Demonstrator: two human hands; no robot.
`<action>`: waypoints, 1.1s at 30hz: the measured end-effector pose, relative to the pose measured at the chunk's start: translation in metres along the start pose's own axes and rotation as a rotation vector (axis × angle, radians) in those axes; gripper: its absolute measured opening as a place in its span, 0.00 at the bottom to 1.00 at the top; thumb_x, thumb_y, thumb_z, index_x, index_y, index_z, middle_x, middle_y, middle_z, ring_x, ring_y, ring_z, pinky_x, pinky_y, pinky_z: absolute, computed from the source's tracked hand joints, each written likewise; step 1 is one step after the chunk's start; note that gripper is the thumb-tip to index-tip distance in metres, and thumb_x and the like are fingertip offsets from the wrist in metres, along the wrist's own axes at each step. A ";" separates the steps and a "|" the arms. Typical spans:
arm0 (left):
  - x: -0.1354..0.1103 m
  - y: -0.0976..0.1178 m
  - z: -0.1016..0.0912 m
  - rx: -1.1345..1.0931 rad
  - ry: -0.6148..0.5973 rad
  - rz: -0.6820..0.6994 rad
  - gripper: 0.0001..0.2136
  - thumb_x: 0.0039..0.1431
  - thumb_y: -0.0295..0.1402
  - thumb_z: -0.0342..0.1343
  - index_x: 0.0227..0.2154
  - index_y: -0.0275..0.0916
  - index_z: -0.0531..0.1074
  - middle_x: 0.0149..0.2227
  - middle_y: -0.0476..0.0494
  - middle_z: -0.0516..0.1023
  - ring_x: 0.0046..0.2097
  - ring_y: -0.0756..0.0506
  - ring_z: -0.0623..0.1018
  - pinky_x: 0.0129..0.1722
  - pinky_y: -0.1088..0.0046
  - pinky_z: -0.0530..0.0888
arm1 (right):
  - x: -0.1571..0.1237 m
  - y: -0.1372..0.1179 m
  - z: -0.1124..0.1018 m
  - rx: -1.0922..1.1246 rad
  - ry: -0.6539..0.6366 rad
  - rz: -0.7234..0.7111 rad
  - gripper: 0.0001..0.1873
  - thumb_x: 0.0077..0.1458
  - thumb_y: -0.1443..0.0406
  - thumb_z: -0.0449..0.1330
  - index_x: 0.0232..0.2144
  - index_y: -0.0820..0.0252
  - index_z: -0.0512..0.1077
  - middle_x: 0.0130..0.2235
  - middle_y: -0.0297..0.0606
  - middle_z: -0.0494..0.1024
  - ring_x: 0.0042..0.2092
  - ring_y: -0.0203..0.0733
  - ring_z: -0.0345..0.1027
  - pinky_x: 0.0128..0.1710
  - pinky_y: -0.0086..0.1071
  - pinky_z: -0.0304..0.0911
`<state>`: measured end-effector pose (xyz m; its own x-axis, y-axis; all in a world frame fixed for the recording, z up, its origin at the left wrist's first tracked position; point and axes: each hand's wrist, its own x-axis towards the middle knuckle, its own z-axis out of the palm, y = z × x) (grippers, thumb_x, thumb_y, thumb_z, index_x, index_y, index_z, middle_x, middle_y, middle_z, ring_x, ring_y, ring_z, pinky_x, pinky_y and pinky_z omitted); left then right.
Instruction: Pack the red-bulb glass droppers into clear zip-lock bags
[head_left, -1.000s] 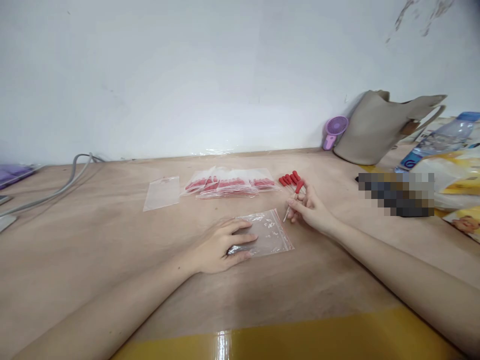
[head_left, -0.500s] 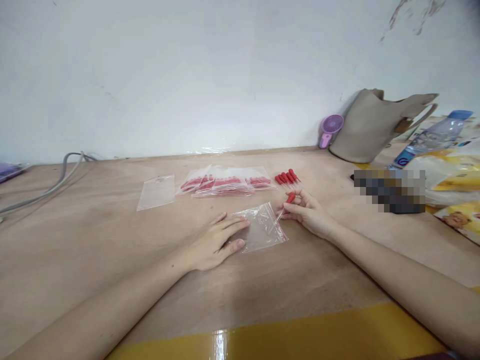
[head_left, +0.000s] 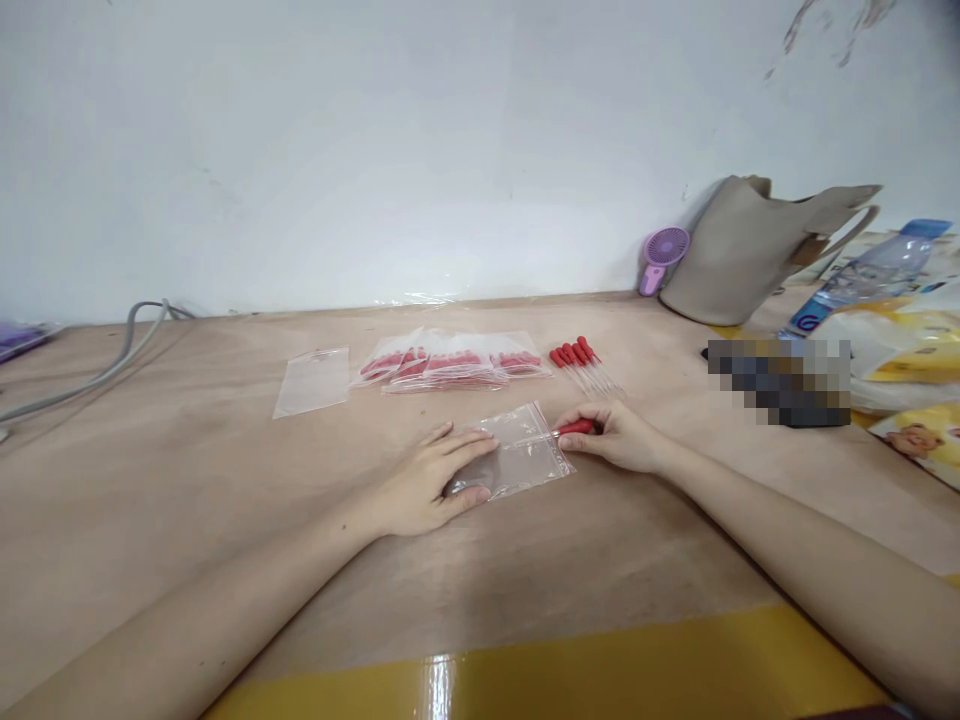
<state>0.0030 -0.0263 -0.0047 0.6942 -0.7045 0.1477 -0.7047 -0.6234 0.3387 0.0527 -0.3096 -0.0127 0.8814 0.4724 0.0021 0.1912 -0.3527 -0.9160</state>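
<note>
My left hand (head_left: 431, 482) lies on a small clear zip bag (head_left: 525, 455) with a red seal strip, thumb under its near edge and fingers on top, pinning it to the wooden table (head_left: 225, 500). My right hand (head_left: 619, 435) pinches the red bulb of a thin glass dropper (head_left: 570, 430), whose tip is inside the bag's open mouth. Several more red-bulbed droppers (head_left: 581, 362) lie just behind my right hand.
Filled clear bags of red droppers (head_left: 454, 362) and one empty bag (head_left: 313, 380) lie further back. A beige handbag (head_left: 750, 250), a small purple fan (head_left: 660, 255), a water bottle (head_left: 862, 275) and yellow packets (head_left: 907, 360) sit at the right. A grey cable (head_left: 112, 365) runs at left.
My right hand has lowered and turned the dropper from upright to flat, sliding its tip into the bag's mouth. My left hand has stayed on the bag.
</note>
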 end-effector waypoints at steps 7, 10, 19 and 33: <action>0.000 -0.001 0.001 -0.009 0.014 0.013 0.24 0.62 0.42 0.48 0.59 0.44 0.55 0.60 0.42 0.61 0.61 0.42 0.61 0.62 0.53 0.49 | -0.002 -0.005 -0.007 0.048 -0.262 -0.044 0.21 0.49 0.55 0.59 0.42 0.62 0.71 0.38 0.39 0.76 0.39 0.37 0.69 0.41 0.34 0.63; 0.000 -0.002 0.001 -0.011 0.010 0.018 0.23 0.62 0.42 0.48 0.59 0.44 0.56 0.60 0.42 0.61 0.61 0.42 0.61 0.62 0.53 0.50 | 0.000 -0.006 -0.003 -0.023 -0.167 -0.150 0.17 0.49 0.55 0.60 0.37 0.62 0.73 0.37 0.39 0.73 0.36 0.35 0.67 0.38 0.33 0.64; 0.001 -0.002 0.002 0.000 0.007 0.023 0.23 0.63 0.42 0.48 0.59 0.43 0.56 0.60 0.42 0.62 0.61 0.42 0.61 0.62 0.53 0.50 | 0.003 -0.006 0.007 0.113 -0.296 -0.117 0.18 0.47 0.54 0.61 0.36 0.61 0.75 0.31 0.36 0.74 0.26 0.31 0.66 0.28 0.30 0.65; 0.001 -0.008 0.001 -0.155 0.138 0.077 0.18 0.57 0.38 0.56 0.50 0.39 0.69 0.52 0.40 0.72 0.52 0.42 0.73 0.54 0.61 0.68 | 0.012 0.005 0.014 0.149 -0.027 -0.003 0.18 0.36 0.55 0.68 0.22 0.63 0.70 0.19 0.29 0.69 0.19 0.26 0.56 0.17 0.23 0.51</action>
<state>0.0094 -0.0222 -0.0085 0.6600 -0.6883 0.3010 -0.7330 -0.5025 0.4584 0.0584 -0.2949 -0.0230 0.8688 0.4951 -0.0043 0.1254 -0.2284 -0.9655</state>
